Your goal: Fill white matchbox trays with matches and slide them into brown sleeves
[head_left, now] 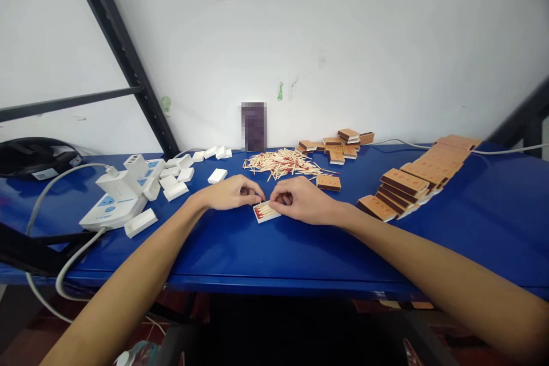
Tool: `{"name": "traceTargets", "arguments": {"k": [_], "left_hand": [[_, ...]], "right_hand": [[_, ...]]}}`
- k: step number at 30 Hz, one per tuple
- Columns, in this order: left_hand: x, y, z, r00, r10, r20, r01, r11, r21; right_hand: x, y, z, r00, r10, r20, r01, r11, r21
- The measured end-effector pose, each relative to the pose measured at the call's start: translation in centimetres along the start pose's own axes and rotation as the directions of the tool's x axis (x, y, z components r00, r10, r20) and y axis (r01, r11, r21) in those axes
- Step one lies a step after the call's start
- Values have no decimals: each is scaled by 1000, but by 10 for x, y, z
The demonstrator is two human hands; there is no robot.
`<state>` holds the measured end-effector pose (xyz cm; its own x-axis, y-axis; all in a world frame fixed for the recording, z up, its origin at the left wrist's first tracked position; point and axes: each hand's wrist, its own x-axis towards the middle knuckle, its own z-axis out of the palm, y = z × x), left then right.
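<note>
A small white matchbox tray (266,218) lies on the blue table, holding a layer of matches (262,211) with red heads at its left end. At its far left corner, my left hand (231,191) is closed, thumb and forefinger tips together against the tray. My right hand (304,200) is pinched over the tray's right end, fingertips down at the match sticks. What lies between those fingertips is hidden. Just beyond both hands spreads a loose heap of matches (287,163). A brown-and-orange matchbox (328,183) lies behind my right hand.
Several white trays (175,190) lie at left beside a power strip (112,211) with chargers and cables. Matchboxes (403,180) are stacked in a row at right, and more matchboxes (349,136) sit by the wall. A black metal post (128,57) rises at left. The table's front edge (274,285) is near me.
</note>
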<state>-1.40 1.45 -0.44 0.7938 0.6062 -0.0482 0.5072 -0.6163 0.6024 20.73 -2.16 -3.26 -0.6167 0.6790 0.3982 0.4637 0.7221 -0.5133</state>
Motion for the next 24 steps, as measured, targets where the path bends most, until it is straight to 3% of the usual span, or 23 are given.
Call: {"name": "traceTargets", "arguments": {"k": [7,15,24], "left_hand": [[-1,-2,0,1000,6,21,-7,999,44],[-1,1,5,1000,-3,11,2,989,146],[-8,6,-6,994,-93,53,82,980,182]], "right_hand": [[0,5,2,997,-70,-13,69,996,-50],[1,8,4,999,-54,-4,54,998,-27],[1,3,0,997,-50,55,54,996,-66]]}}
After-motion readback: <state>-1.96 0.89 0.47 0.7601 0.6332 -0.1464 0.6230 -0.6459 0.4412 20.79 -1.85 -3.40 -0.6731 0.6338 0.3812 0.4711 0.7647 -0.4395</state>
